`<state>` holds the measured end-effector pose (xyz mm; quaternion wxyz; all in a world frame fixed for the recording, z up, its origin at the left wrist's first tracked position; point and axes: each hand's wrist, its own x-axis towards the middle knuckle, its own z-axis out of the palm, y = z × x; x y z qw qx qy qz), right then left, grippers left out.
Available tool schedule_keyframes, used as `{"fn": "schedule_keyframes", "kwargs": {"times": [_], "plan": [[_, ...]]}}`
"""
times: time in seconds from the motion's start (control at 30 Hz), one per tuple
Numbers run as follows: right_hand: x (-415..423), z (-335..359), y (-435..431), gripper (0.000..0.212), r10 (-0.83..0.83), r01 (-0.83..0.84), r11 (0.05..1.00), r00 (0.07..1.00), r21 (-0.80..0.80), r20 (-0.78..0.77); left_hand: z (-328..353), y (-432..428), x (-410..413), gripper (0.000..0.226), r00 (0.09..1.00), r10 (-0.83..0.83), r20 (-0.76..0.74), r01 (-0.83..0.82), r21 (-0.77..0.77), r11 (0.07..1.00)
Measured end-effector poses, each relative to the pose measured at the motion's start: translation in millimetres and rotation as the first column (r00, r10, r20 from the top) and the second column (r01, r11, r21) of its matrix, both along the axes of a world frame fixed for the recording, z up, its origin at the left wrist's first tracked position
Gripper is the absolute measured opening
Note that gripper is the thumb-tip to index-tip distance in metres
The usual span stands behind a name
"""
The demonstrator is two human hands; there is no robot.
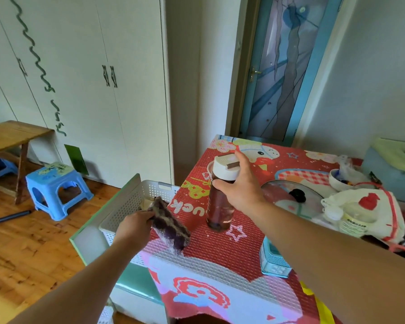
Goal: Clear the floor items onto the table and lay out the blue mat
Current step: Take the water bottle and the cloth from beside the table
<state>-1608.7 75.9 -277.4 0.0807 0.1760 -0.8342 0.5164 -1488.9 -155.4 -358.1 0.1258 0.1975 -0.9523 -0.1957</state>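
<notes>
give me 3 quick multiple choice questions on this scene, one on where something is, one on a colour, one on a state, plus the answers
1. Where is the brown bottle?
A. on the floor
B. in the white basket
C. on the red table cover

2. What colour is the small plastic stool?
A. blue
B. red
C. black

3. What is the left hand doing?
A. lying flat on the table
B. gripping a striped cloth
C. turning the bottle cap

Answers:
1 C: the bottle's base meets the red table cover, and the right hand grips it below the white cap.
2 A: the stool's seat and legs are blue.
3 B: the left hand's fingers curl round one end of the cloth, which hangs over the table edge.
</notes>
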Motion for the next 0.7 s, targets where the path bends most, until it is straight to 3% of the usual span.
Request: {"fn": "schedule_keyframes", "kwargs": {"times": [0.33,0.7], "plan": [[103,81,15,0.086,-0.006,0.006,1.0,1.0,0.009,-0.02,99,7,65,0.033,0.996,-0.086,-0.015,0.086,-0.008,0.996],[194,117,42,0.085,-0.041,0.04,0.999,0.999,-0.02,-0.019,150,22,133,0.032,0.986,-0.166,-0.008,0.165,-0.054,0.985]]}}
